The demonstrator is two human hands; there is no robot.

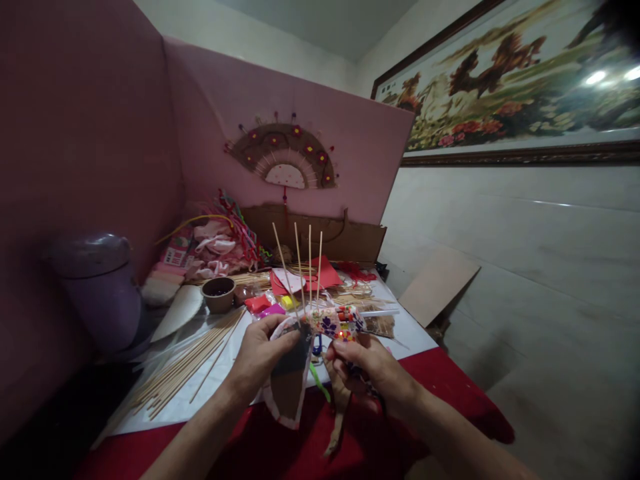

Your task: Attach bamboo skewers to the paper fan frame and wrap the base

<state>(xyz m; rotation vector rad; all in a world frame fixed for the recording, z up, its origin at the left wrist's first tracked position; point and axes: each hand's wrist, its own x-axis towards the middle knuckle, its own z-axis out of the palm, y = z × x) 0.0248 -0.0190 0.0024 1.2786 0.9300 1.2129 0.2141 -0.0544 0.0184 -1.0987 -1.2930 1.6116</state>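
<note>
Cup point(219, 303) behind loose sticks point(189, 361) — both left of held panel point(289, 383).

Four thin, pale, upright wooden sticks point(310, 267) show mid-frame, one round brown cup point(219, 304) centre-left, one brown flower-dotted fan point(287, 151) upper centre.

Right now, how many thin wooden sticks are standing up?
4, left to right: leftmost stick, nearest left hand; second stick; third stick; rightmost stick, nearest right hand. Others may be hidden.

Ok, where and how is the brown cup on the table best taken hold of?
The brown cup is probably best gripped around its wall below the rim, from above on the near side: it stands upright, round wall and open top exposed, with pink fabric heaped behind.
</note>
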